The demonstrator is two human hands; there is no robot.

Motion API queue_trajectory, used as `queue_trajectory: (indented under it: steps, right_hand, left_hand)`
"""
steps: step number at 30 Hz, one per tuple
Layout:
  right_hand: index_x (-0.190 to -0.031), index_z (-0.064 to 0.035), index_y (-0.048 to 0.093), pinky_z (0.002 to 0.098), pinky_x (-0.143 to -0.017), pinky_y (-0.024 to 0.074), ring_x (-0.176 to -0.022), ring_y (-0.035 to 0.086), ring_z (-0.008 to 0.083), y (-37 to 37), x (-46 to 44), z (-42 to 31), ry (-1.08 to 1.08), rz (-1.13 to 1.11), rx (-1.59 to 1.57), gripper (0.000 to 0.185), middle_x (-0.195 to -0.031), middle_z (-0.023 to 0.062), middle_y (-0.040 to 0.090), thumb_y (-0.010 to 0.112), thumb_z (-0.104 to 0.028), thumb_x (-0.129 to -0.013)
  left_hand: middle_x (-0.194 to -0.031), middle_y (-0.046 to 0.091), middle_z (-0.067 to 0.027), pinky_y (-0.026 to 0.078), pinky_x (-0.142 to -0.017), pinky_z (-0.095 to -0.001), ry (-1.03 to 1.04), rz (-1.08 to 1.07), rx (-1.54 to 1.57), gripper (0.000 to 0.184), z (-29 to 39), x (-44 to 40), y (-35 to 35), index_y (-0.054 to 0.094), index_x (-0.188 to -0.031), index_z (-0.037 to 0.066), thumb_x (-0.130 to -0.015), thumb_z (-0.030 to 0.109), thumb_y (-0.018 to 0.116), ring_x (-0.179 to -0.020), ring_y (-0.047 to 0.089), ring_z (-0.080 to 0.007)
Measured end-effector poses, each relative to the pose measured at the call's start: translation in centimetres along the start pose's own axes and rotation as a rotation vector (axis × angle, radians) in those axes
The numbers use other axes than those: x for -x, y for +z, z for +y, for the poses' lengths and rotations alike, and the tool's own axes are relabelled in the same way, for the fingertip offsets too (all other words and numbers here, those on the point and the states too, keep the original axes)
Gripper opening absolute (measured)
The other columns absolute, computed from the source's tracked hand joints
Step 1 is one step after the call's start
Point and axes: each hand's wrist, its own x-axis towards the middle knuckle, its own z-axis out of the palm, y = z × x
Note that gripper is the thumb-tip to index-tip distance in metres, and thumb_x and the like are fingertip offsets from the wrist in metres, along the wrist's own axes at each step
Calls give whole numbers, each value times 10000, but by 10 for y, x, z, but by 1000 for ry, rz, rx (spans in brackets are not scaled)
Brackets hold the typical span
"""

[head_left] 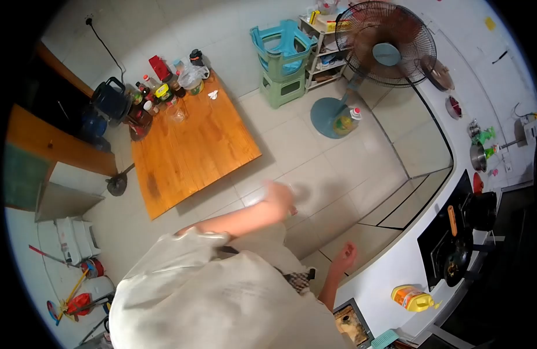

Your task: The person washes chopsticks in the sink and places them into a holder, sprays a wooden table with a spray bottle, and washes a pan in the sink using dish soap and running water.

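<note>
Standing between the table [204, 139] and the counter [361, 285], with no step to be made out as done or left among the bottles [151, 108] on the one or around the pan [457, 262] and yellow jug [412, 298] towards the other. Stretched over the floor [332, 180] with the left hand [278, 198], too blurred to tell open from closed or holding from not. Curled at the fingers in the right hand [344, 256], near the counter's edge, cannot tell how tightly, with no object discernible.
</note>
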Motion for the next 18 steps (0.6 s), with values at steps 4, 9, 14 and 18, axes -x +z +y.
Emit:
queue_trajectory:
  steps: [4,9,14,18]
  right_hand:
    - [-958,-49,615,324,-681,474,-715,595,227,31,34,26,122,-314,80,131,-823,89,629,527,-97,-873]
    - [-980,-52,612,364,-710,479,-772,609,301,69,55,2,-61,-757,386,157,-863,138,636,536,-131,-866]
    - [-987,-54,616,390,-732,481,-817,609,328,127,55,-54,-158,-896,388,179,-872,156,641,536,-150,-859]
    - [-982,-73,624,390,-714,488,-802,615,317,189,48,-83,-121,-967,538,173,-861,146,644,547,-141,-843]
  left_hand:
    - [-1034,608,-198,450,-839,-432,65,195,486,475,-107,60,101,541,-1142,39,-842,407,568,-991,561,-378]
    - [-1029,613,-211,464,-827,-433,-445,-4,462,464,-231,79,168,578,-1057,9,-822,409,596,-987,576,-361]
    - [-1130,561,-234,452,-862,-438,-433,328,810,460,-396,-6,237,500,-1154,5,-816,299,606,-1042,549,-368]
    - [-1165,525,-220,469,-815,-452,-613,413,576,460,-518,-73,239,460,-1166,12,-810,266,602,-988,562,-386]
